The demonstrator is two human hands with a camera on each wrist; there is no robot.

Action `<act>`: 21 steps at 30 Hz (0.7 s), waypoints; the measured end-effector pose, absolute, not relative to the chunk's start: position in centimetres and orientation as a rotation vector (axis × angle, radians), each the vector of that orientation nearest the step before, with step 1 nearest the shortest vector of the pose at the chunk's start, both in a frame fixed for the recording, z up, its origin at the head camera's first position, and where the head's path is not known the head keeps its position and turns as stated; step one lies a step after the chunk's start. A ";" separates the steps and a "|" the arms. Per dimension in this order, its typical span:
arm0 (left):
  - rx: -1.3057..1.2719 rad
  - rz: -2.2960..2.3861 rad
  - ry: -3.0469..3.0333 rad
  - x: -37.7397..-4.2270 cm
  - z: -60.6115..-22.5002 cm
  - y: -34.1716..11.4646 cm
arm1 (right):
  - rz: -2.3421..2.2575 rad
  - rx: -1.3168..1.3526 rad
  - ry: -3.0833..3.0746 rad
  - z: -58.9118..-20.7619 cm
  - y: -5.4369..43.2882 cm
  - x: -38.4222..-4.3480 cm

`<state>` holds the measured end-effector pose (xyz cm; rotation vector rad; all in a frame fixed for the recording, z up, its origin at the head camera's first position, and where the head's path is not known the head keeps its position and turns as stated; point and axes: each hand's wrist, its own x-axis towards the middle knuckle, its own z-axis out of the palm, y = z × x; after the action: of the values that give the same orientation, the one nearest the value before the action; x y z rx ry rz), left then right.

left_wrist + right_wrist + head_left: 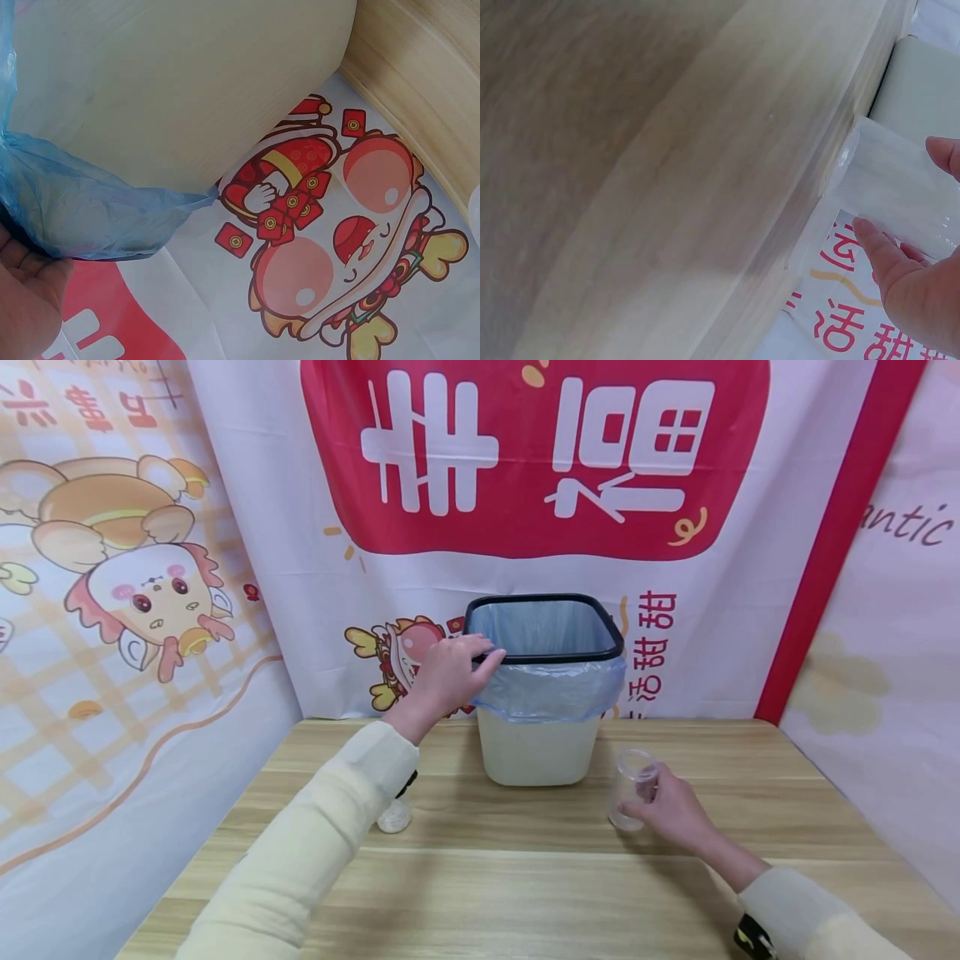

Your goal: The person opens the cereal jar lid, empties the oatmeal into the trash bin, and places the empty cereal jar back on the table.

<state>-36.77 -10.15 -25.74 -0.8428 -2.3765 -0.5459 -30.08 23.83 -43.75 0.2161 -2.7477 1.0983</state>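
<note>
A cream trash bin (536,747) with a black rim and a blue plastic liner (551,685) folded over its top stands upright on the table. My left hand (453,672) grips the rim at its near left corner. In the left wrist view, the fingers (49,281) lie at the black edge beside the gathered liner. To the right of the bin, my right hand (675,806) holds a clear plastic cup (628,789), upright and close over the tabletop. The right wrist view shows thumb and fingers around the cup's clear wall (900,187).
A small white textured object (394,817) sits on the wooden table (487,893), partly hidden behind my left sleeve (315,827). Printed cloth (255,527) hangs behind the table and at both sides, with the bin near the back edge.
</note>
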 end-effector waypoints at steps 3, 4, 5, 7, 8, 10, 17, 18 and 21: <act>-0.845 -0.548 -2.375 -36.7 -25.7 -10.1 | 1.107 0.209 -2.749 -43.8 24.1 -30.2; -0.845 -0.550 -2.374 -36.7 -25.7 -10.1 | 1.110 0.203 -2.750 -43.9 24.1 -30.2; -0.844 -0.549 -2.375 -36.7 -25.7 -10.1 | 1.114 0.203 -2.751 -43.9 24.2 -30.2; -0.845 -0.550 -2.374 -36.7 -25.7 -10.1 | 1.118 0.205 -2.752 -43.9 24.2 -30.2; -0.845 -0.548 -2.372 -36.7 -25.7 -10.1 | 1.121 0.206 -2.753 -43.9 24.3 -30.3; -0.844 -0.546 -2.373 -36.7 -25.7 -10.1 | 1.129 0.210 -2.751 -43.9 24.3 -30.2; -0.844 -0.550 -2.394 -36.8 -25.8 -10.3 | 1.112 0.219 -2.738 -44.1 24.3 -30.2; -0.844 -0.556 -2.398 -36.7 -25.7 -10.3 | 1.110 0.219 -2.737 -44.2 24.4 -30.3; -0.846 -0.572 -2.402 -36.7 -25.7 -10.3 | 1.110 0.219 -2.739 -44.2 24.4 -30.3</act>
<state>-36.73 -10.30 -25.75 -0.8463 -2.4017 -0.5721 -30.27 24.40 -44.19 0.2189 -2.7395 1.1096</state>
